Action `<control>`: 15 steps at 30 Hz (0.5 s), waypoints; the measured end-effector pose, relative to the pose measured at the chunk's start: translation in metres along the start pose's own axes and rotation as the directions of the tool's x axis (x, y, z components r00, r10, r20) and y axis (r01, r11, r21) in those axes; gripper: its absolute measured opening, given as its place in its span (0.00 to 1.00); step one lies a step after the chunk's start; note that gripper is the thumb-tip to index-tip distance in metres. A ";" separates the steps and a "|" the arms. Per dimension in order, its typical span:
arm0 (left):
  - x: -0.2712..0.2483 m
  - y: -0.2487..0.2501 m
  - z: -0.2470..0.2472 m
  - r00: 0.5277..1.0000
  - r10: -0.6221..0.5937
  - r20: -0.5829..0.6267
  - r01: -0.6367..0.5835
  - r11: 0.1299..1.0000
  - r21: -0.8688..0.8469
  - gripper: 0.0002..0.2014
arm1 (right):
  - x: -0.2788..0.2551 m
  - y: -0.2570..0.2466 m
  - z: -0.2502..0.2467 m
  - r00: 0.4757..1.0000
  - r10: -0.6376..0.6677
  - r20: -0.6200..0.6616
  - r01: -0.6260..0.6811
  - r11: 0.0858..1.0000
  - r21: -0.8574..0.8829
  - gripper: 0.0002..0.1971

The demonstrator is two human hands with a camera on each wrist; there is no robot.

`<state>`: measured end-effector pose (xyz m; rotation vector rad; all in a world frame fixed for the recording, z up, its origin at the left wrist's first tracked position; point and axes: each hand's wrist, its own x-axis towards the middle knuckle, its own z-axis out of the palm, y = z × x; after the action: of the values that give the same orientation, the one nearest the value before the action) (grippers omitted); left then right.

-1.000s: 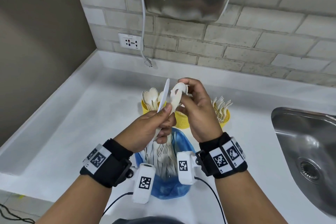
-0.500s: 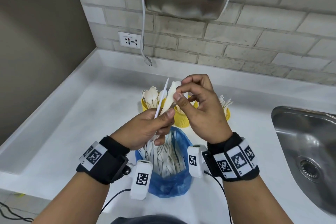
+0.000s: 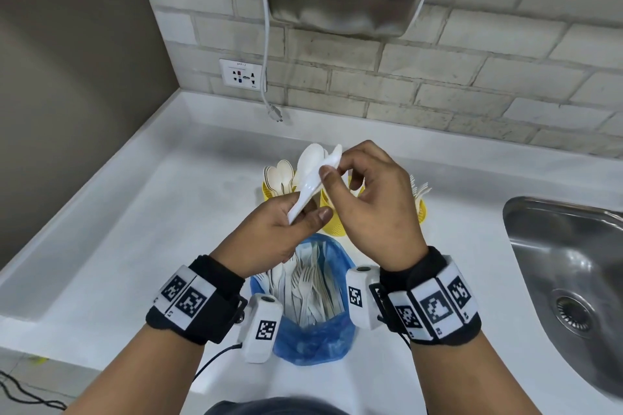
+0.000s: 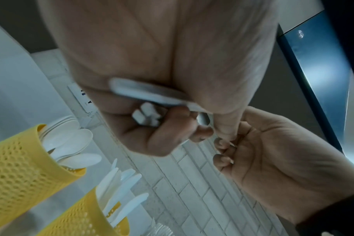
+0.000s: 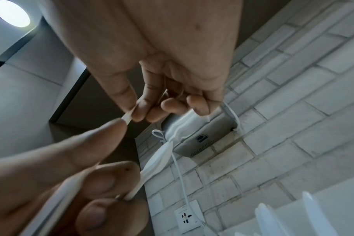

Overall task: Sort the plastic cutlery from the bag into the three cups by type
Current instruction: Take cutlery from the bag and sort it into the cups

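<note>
White plastic spoons (image 3: 308, 178), small nested bunch, held above the yellow mesh cups (image 3: 332, 212) near the countertop's back edge. Left hand (image 3: 276, 232) grips the handles; right hand (image 3: 371, 199) pinches one bowl. Risk: stuck spoons separating suddenly, one dropping outside the cups.

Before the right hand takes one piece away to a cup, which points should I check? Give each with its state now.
1. Left hand grips the bunch of cutlery: ok.
2. Right hand pinches a single piece: ok.
3. Type of the pinched piece: cannot tell.
4. Spoon cup and knife cup upright with open tops: ok.
5. Fork cup reachable: ok, partly hidden.
6. Blue bag open: ok.
</note>
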<state>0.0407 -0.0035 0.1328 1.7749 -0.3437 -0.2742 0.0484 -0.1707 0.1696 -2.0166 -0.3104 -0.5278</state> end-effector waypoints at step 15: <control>-0.009 0.010 0.003 0.990 0.136 -0.045 -0.135 0.990 0.031 0.12 | 0.008 0.004 -0.021 0.908 0.417 -0.051 -0.257 0.648 0.717 0.11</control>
<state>0.0309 -0.0049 0.1416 1.7732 -0.4343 -0.1312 0.0519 -0.1906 0.1789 -1.2062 0.0229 -0.3074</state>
